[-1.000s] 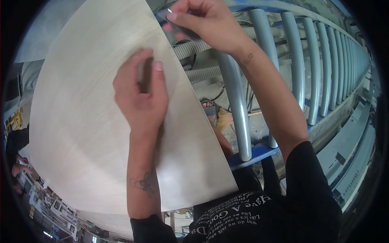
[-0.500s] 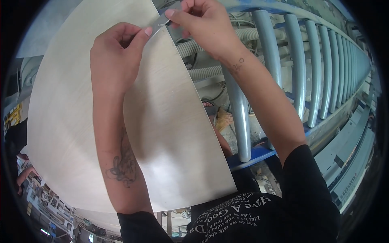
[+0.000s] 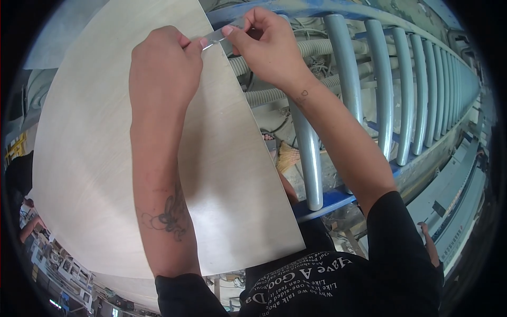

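Observation:
A small flat silver strip [image 3: 215, 38] is stretched between my two hands, over the far right edge of a large pale wood panel [image 3: 105, 111]. My left hand [image 3: 165, 68], closed, pinches its left end between thumb and finger above the panel. On the other end, my right hand [image 3: 268, 50] is closed in a pinch too, just past the panel's edge. Fingers cover both ends of the strip, and I cannot tell its exact kind.
A conveyor with grey rollers [image 3: 346, 68] in a blue frame runs along the right, ribbed hoses [image 3: 317, 47] behind it. A straw broom [image 3: 288, 157] stands between panel and rollers. Other people's arms show at the lower left [image 3: 33, 227] and right [image 3: 430, 245].
Both hands have shifted slightly, the left to the right and the right downward. The strip now lies more level. Another person's arm has come into view at the right.

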{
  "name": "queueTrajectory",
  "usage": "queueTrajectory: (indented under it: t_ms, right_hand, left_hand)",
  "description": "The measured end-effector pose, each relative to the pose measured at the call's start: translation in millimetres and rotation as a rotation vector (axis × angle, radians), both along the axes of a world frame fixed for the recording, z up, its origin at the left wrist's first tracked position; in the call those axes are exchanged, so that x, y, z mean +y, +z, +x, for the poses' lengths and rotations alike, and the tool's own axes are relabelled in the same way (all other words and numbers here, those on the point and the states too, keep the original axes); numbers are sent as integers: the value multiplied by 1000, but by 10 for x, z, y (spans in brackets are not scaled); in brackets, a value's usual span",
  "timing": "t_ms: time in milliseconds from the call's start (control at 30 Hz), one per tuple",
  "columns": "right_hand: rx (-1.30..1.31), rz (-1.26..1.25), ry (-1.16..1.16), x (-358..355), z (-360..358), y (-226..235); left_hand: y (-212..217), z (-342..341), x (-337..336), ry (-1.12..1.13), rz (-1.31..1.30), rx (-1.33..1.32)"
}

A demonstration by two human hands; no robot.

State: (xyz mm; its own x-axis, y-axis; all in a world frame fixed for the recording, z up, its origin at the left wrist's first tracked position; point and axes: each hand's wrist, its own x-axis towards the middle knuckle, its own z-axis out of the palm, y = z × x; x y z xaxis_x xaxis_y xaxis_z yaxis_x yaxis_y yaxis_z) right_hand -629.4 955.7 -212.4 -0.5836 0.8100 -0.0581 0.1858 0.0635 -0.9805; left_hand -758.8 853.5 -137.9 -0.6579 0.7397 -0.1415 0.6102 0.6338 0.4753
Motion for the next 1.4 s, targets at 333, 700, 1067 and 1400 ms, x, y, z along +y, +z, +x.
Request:
queueTrajectory:
  t_ms: [333,700,1067,1400]
  right_hand:
    - [93,-195,45,21,-66,73]
    - [158,-203,79,-7,-73,28]
    - [127,-175,26,-90,46,10]
    - [107,-126,23,-149,129,32]
  left_hand:
    - [-5,-39,34,-15,-43,17]
    - [14,-22,-13,3,5,22]
    - [-11,55,-102,-6,11,16]
    - [-20,128,-158,-7,-1,8]
